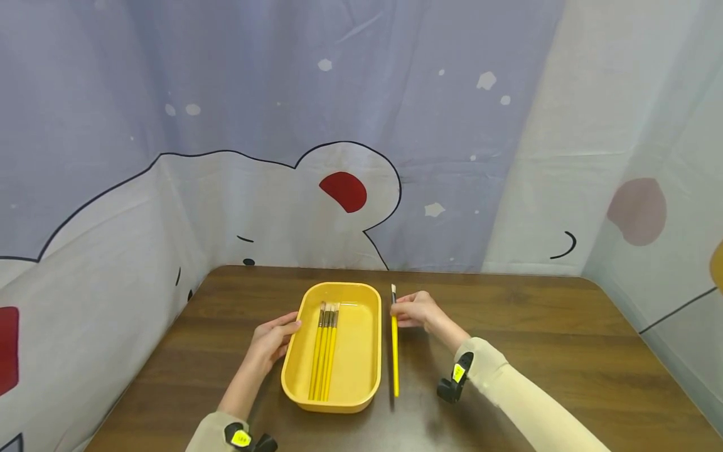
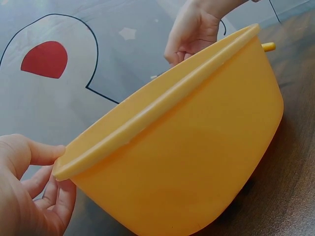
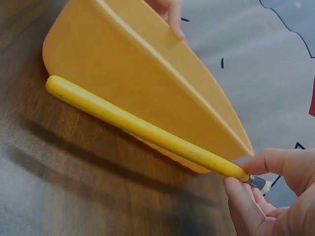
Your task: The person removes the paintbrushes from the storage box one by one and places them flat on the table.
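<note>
A yellow plastic tray point(image 1: 361, 351) stands on the table, with several yellow-handled paintbrushes point(image 1: 323, 358) lying side by side in its left half, bristles toward the far end. My left hand point(image 1: 272, 339) grips the tray's left rim, thumb on top and fingers below, as the left wrist view shows. Just right of the tray, my right hand point(image 1: 417, 311) pinches a single paintbrush point(image 3: 142, 129) between thumb and fingers, close to its metal ferrule. That brush's pale bristles point away from me. Its handle hangs over the table, with a shadow beneath it in the right wrist view.
The brown wooden table point(image 1: 525, 351) extends to both sides of the tray. Behind it hangs a printed curtain point(image 1: 440, 157) that meets the table's far edge. Black straps with cameras point(image 1: 452, 380) sit on both wrists.
</note>
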{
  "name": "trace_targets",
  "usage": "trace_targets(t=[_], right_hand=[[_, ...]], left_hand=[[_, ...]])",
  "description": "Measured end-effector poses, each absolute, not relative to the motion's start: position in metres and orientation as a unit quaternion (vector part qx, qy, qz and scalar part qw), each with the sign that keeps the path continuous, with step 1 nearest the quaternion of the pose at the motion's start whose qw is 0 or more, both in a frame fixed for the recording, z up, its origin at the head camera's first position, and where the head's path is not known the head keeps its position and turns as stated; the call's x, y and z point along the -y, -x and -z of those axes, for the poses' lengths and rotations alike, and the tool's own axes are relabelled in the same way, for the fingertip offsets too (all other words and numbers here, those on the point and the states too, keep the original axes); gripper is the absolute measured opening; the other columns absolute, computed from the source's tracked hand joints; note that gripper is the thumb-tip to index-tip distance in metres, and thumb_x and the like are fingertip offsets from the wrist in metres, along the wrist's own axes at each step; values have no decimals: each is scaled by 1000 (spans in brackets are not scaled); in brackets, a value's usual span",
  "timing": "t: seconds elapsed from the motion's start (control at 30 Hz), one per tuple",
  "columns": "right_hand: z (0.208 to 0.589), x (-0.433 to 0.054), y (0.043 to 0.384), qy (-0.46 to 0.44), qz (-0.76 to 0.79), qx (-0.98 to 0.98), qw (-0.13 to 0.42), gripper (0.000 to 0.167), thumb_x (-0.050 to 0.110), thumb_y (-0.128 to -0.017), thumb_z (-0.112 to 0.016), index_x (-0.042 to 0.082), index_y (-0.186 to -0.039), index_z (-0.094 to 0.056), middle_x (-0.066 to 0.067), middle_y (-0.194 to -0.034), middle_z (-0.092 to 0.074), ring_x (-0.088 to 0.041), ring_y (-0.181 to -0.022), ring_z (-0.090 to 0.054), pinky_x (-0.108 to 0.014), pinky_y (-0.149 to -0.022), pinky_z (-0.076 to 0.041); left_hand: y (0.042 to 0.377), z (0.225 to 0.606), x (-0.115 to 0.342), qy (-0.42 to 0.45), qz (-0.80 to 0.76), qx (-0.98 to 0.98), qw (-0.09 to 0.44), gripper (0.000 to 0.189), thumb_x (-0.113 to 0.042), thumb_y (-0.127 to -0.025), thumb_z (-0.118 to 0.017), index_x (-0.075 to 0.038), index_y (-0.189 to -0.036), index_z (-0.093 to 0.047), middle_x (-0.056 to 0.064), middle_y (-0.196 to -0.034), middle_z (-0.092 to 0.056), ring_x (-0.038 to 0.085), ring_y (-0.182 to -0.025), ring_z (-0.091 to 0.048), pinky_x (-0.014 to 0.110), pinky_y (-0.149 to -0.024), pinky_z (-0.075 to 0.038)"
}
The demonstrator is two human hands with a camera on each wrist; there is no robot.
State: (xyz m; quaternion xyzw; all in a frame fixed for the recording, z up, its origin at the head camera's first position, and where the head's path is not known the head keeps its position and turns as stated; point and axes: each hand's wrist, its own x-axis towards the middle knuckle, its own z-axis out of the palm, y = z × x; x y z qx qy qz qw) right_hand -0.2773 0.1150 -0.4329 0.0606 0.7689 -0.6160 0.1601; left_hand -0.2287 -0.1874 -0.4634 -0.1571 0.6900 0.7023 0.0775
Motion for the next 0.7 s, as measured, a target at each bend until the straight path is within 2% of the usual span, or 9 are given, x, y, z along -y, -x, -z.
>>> trace_targets(t=[0.43,0.7], right_hand=[[444,-114,276,-66,600,-780,165,35,-2,-78,-65,-13,-111,-57,-7,-75,-66,-11,-65,-63,-37,-75,-60],[451,-113,276,-72,592,-787,159,34,-3,-77,-65,-13,-108,-58,-7,-73,-64,-11,-63,-62,-34,-70,-60]], left_hand=[[229,464,188,149,-705,-689,79,46,-15,-92,-64,-1,-135,-53,19,-121,-65,17,-90,-70,28,-74,-59],[229,464,188,145,-705,-690,77,47,-14,-92,-64,0,-135,-53,20,-123,-64,18,-91,-70,28,-75,-59]])
